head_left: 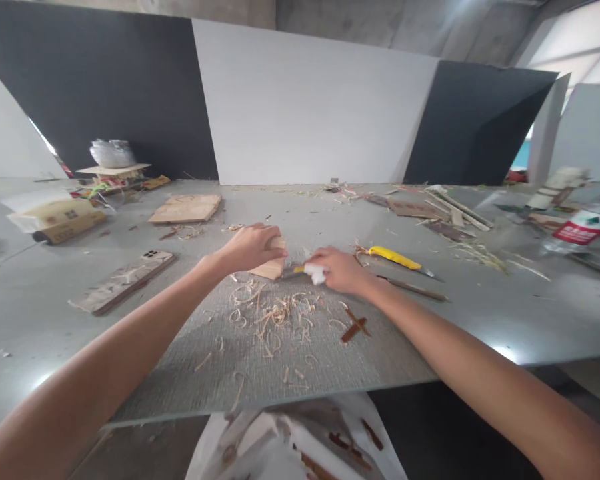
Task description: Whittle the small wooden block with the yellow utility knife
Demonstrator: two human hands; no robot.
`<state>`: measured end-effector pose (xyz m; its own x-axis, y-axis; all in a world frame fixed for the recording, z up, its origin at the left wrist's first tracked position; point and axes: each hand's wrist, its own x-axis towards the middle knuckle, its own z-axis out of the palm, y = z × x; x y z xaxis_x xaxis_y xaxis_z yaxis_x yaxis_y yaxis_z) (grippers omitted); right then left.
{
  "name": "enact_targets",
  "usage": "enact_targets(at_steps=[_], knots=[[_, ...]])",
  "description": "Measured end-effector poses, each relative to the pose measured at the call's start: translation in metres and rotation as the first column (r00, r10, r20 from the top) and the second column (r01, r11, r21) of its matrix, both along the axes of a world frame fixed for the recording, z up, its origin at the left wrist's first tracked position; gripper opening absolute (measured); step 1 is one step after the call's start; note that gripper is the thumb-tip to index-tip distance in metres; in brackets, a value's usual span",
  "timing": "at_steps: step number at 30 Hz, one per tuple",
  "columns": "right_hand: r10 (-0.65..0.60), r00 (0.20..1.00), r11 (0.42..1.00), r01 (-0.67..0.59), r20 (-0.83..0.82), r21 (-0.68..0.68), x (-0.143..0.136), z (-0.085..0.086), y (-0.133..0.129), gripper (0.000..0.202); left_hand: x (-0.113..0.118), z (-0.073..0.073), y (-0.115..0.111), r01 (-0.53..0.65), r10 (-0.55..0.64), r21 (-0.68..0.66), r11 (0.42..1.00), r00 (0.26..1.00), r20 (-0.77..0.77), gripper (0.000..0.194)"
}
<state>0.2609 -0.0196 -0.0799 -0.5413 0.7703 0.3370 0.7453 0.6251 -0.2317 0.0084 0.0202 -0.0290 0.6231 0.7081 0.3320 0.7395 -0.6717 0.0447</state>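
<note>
My left hand [253,248] is closed around a pale wooden block [270,268], pressing it against the table. To its right, my right hand [337,268] grips a carving knife [294,270] with a dark blade and a bit of yellow near it. White wrapping [315,273] shows at my right fingers; the handle is hidden. The blade's tip is at the block's right edge, though the exact contact is too blurred to make out. Curled wood shavings [280,312] lie in front of both hands. Beside them are two crossed brown strips [355,325].
A yellow utility knife [395,257] and a thin stick [415,289] lie right of my right hand. At left are a phone [125,280], a flat wooden board [186,208] and a yellow box [73,220]. Wood scraps [460,208] and a plastic bottle [585,227] are at right.
</note>
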Motion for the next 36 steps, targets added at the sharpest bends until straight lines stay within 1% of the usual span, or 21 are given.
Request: enact_targets(at_steps=[2,4,8,11,13,16,25,30,33,36], knots=[[0.015,0.999,1.000,-0.016,0.053,0.023,-0.004,0.001,-0.004,0.049,0.000,-0.001,0.001,0.001,-0.001,0.012,1.000,1.000,0.004,0.042],[0.017,0.998,0.999,-0.019,0.059,0.037,-0.006,0.002,-0.005,0.052,0.001,-0.002,0.003,0.001,-0.001,0.017,1.000,1.000,0.001,0.042],[0.031,0.999,0.999,-0.029,-0.036,0.040,-0.003,0.000,-0.001,0.050,0.001,-0.003,0.005,0.000,0.000,0.011,1.000,1.000,-0.011,0.046],[-0.024,0.996,0.999,0.027,-0.084,0.034,0.002,-0.004,0.004,0.048,0.002,-0.003,0.004,-0.005,0.005,0.010,1.000,1.000,-0.016,0.047],[-0.047,0.997,0.999,0.049,-0.064,0.020,0.004,-0.007,0.005,0.050,0.003,-0.003,0.003,-0.011,0.011,0.016,1.000,1.000,-0.014,0.047],[-0.046,0.998,0.999,0.047,-0.040,0.021,0.004,-0.008,0.005,0.052,0.004,-0.002,0.002,-0.015,0.015,0.016,1.000,1.000,-0.010,0.045],[-0.076,0.996,0.996,0.074,0.034,0.053,-0.001,-0.006,0.004,0.052,0.004,-0.003,0.003,-0.012,0.012,0.016,1.000,1.000,0.007,0.045],[-0.022,0.988,0.997,0.011,0.155,0.071,-0.005,-0.002,-0.001,0.047,0.003,-0.003,0.005,-0.024,0.023,0.024,0.999,1.000,0.007,0.042],[-0.020,0.988,0.998,0.012,0.152,0.055,-0.006,0.001,-0.002,0.048,0.002,-0.002,0.005,-0.026,0.026,0.015,1.000,1.000,-0.003,0.041],[0.011,0.991,1.000,-0.013,0.134,0.014,-0.007,0.003,-0.004,0.038,0.001,-0.002,0.006,-0.013,0.013,0.008,1.000,1.000,-0.014,0.042]])
